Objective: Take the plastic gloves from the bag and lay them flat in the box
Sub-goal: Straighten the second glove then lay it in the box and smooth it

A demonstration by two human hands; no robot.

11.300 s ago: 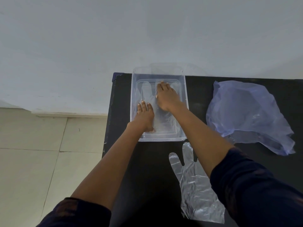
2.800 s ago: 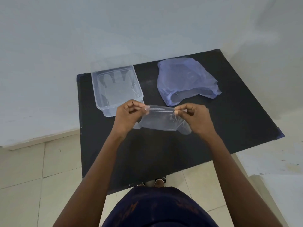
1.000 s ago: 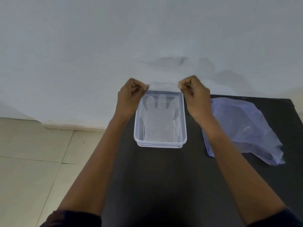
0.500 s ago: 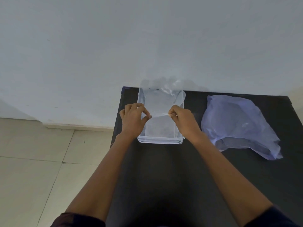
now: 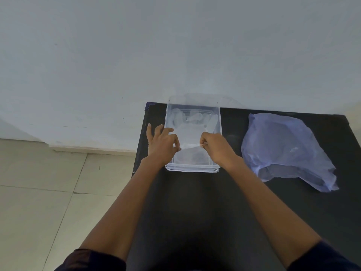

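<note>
Here both hands, left hand and right hand, are pinching the glove cuff over the box; letting go unevenly is risking wrinkles.

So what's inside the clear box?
Inside the clear box lies a see-through plastic glove, its finger end toward the wall. The left hand and right hand pinch its cuff. Whether more gloves lie underneath cannot be told.

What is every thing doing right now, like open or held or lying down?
glove: fingers lying in the box, cuff pinched by both hands
box: open, no lid on
bag: crumpled on the table, mouth open, untouched
left hand: pinching the cuff
right hand: pinching the cuff
</note>
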